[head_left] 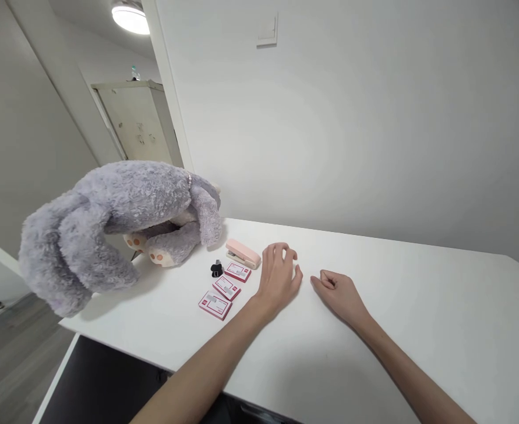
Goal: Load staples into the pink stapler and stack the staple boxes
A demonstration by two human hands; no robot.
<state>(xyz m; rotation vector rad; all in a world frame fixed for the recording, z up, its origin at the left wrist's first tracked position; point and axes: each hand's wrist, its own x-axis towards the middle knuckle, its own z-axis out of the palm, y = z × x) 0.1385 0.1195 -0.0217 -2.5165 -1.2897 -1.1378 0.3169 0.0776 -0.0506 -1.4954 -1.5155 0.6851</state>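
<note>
My left hand [279,273] rests on the white table [440,306], fingers loosely bent and apart, with nothing in it. Just left of it lies a pink stapler [243,254]. Three small white boxes with red edges, the nearest box [215,304], the middle box [226,287] and the far box [238,271], form a slanting row beside my left wrist. A small black object with a metal end [216,269] sits by the far box. To the right, my right hand [338,293] lies on the tabletop with its fingers curled into a loose fist; no object shows in it.
A large grey plush toy [140,197] is bent over at the table's left end, part of it overhanging the edge. Behind the table rises a white wall [352,129] with a light switch [267,30]. A cabinet [138,121] stands beyond the doorway.
</note>
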